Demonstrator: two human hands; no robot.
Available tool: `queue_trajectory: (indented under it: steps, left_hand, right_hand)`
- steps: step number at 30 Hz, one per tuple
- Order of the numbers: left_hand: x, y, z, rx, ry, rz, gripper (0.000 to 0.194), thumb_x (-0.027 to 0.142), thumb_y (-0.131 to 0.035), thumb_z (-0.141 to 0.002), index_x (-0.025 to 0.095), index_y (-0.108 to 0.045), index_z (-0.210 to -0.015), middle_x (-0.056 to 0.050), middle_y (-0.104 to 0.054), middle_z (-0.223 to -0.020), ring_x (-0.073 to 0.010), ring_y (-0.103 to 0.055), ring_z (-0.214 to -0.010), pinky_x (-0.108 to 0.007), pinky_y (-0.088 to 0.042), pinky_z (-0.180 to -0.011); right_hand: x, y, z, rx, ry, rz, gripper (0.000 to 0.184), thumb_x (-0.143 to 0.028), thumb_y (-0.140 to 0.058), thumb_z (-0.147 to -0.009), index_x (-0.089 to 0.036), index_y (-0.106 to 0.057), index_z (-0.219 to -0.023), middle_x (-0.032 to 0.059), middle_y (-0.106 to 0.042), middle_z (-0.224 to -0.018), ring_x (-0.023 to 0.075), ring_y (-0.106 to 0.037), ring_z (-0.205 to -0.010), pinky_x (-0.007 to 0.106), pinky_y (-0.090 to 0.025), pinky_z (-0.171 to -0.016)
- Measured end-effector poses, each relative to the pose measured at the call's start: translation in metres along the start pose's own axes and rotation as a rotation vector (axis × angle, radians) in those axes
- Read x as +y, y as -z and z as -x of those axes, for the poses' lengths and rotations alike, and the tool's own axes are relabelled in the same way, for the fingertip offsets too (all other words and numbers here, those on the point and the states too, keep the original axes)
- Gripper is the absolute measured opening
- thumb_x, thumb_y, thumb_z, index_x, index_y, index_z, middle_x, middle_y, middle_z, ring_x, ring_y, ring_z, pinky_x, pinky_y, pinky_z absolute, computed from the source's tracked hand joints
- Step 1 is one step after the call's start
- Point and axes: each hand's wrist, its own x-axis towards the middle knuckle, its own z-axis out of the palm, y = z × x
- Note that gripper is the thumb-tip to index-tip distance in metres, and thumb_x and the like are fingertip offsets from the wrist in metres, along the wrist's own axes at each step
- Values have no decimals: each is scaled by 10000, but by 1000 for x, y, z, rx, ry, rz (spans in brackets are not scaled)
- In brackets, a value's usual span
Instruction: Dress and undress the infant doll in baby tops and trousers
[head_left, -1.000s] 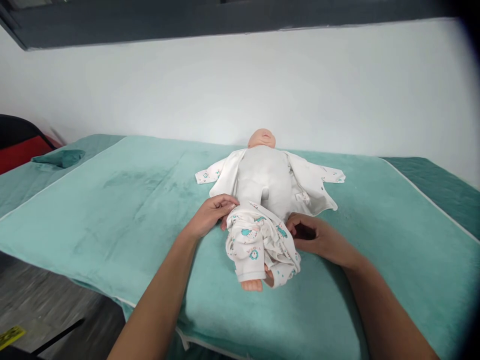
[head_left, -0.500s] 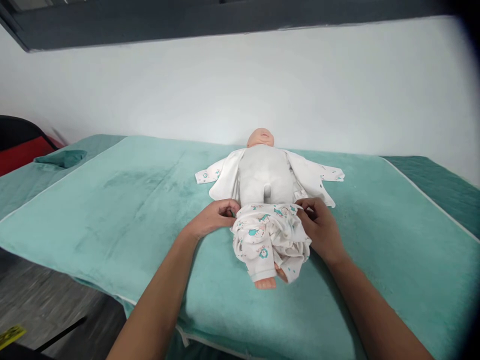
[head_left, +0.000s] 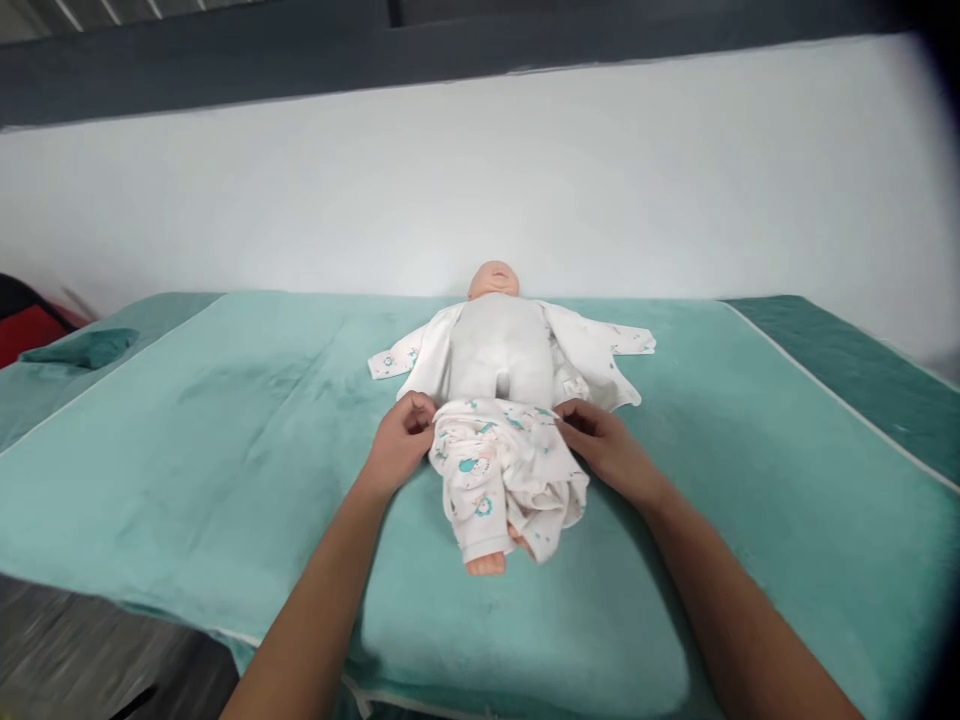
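Note:
A baby doll [head_left: 499,340] lies on its back, head away from me, its pale cloth torso bare at the front. Its white printed jacket [head_left: 592,345] hangs open with both sleeves spread sideways. White baby pants [head_left: 487,470] with teal and pink prints are bunched around the doll's legs, and its feet [head_left: 486,564] poke out at the near end. My left hand [head_left: 405,437] pinches the waistband at its left side. On the right side, my right hand [head_left: 600,445] grips the same waistband, fingertips partly hidden by the cloth.
The doll rests on a teal padded sheet [head_left: 225,450] with white piping, over a bed or table. A white wall [head_left: 375,200] stands behind it. At the far left lie a folded teal cloth [head_left: 82,348] and a red and black object [head_left: 30,330].
The waistband has shifted slightly up the doll's legs with both hands holding it, and its front looks flatter. The camera view has turned a little.

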Motion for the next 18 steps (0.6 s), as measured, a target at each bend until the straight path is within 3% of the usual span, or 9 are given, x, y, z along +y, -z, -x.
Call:
queue_trajectory:
  steps: [2,4,8,12,18]
  left_hand:
    - [-1,-2,0,54,7,-6,189,232,-692,-762,202,-518,-828,67,-514,-679,-72,-440,-607,-183,-336,-562]
    - [0,-2,0,33,44,-18,182,270,-684,-790,208,-551,-898,56,-554,-726,-79,-461,-620,-188,-354,-568]
    - [6,2,0,-88,121,39,196,342,-686,-820,192,-630,-934,13,-618,-843,-102,-523,-723,-201,-407,-638]
    - [8,7,1,-123,241,247,236,410,-673,-840,178,-641,-862,18,-560,-744,-94,-492,-667,-196,-395,-601]
    - [5,16,1,-329,261,202,246,233,-761,-731,171,-664,-948,-29,-642,-875,-147,-583,-799,-251,-488,-725]
  right_hand:
    - [-2,4,1,-140,5,-68,240,-434,-647,-882,-209,-586,-940,-4,-585,-858,146,-503,-770,276,-385,-673]
    - [-3,8,2,-221,8,-124,221,-377,-676,-862,-217,-570,-972,-8,-587,-888,151,-523,-807,279,-401,-708]
    - [-2,11,4,-292,5,-148,205,-304,-715,-822,-217,-561,-928,-16,-569,-880,158,-535,-846,282,-413,-747]
    - [-8,14,7,-358,-30,-139,196,-319,-732,-818,-198,-582,-857,-22,-546,-828,135,-496,-775,264,-385,-692]
    - [-18,13,9,-393,-53,-121,264,-402,-742,-809,-194,-580,-800,-14,-549,-796,142,-499,-766,262,-394,-676]
